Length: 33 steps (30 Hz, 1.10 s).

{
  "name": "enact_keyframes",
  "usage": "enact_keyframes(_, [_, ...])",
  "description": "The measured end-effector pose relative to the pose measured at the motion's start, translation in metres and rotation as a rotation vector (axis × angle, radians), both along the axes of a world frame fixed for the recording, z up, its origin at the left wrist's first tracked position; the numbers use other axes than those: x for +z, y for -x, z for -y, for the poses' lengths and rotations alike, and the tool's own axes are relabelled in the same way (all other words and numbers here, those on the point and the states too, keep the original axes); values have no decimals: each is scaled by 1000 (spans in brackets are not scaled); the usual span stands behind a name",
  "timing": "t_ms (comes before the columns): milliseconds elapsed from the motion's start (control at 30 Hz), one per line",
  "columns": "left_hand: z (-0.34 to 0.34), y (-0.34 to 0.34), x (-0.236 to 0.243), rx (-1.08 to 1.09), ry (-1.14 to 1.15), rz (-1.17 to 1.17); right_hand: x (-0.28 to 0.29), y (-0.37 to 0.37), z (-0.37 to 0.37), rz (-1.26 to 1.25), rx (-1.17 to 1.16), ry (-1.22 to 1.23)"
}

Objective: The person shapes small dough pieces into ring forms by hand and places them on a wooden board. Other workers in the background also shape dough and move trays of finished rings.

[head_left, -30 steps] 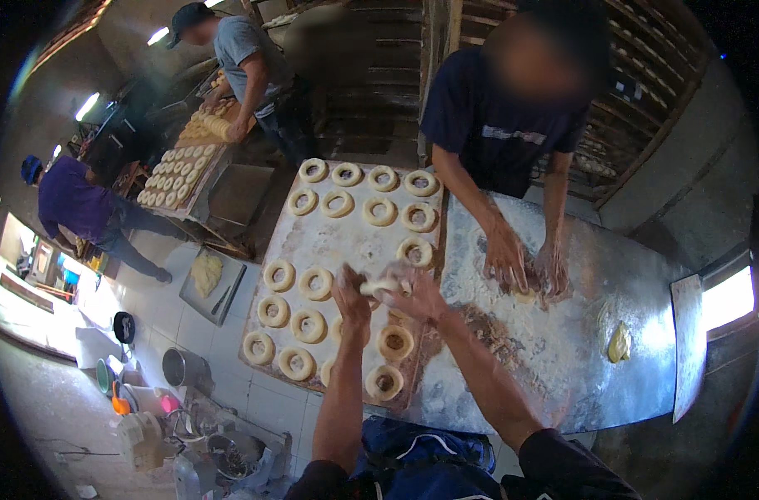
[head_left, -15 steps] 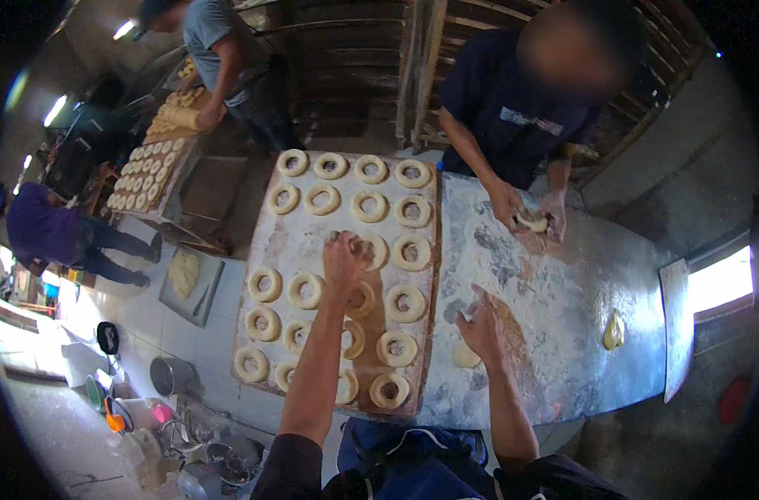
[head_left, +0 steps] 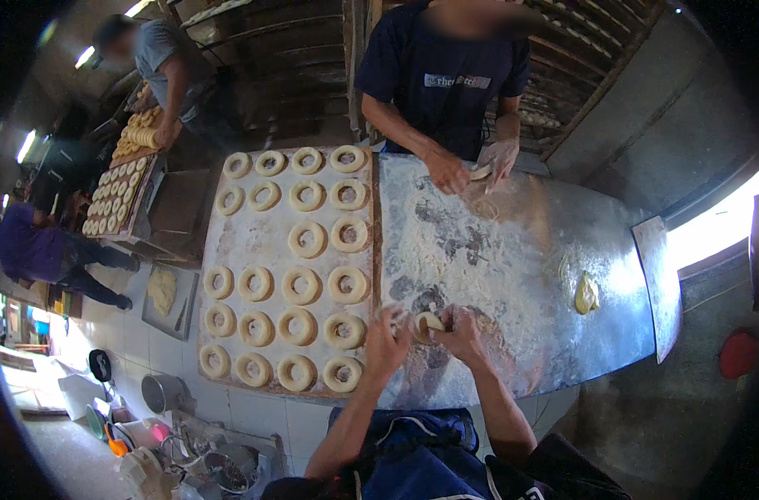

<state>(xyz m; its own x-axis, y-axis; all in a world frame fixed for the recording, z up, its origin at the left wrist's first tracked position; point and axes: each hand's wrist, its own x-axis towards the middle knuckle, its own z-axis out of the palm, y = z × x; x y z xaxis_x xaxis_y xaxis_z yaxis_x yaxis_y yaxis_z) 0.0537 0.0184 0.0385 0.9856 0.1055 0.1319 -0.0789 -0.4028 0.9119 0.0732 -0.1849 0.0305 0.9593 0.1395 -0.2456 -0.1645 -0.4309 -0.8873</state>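
Over the floured metal table, a small pale piece of dough is between my two hands. My right hand has its fingers curled round the dough's right side. My left hand closes on its left side, its fingers slightly blurred and partly hidden. Just left of my left hand lies a wooden board carrying rows of dough rings. A gap shows in the third row from the far edge, toward the left.
Across the table, a co-worker's hands work another strip of dough. A yellowish lump sits at the right. On the floor at left are a tray of dough and a metal pot. Two more people are farther left.
My left hand has come back from over the dough rings to the metal table. Both hands now meet at a dough piece, and the whole view has shifted.
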Motion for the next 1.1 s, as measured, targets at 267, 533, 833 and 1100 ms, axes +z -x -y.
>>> enact_keyframes(267, [87,43,11,-18,557,-189,48,36,37,142,-103,-132])
enact_keyframes(533, [139,58,48,-124,399,-145,80,46,99,44,-32,-297])
enact_keyframes(833, [181,72,23,7,1197,-322,77,57,149,33,288,-429])
enact_keyframes(1100, [205,76,17,-54,1035,-92,58,44,155,-194,-45,-305])
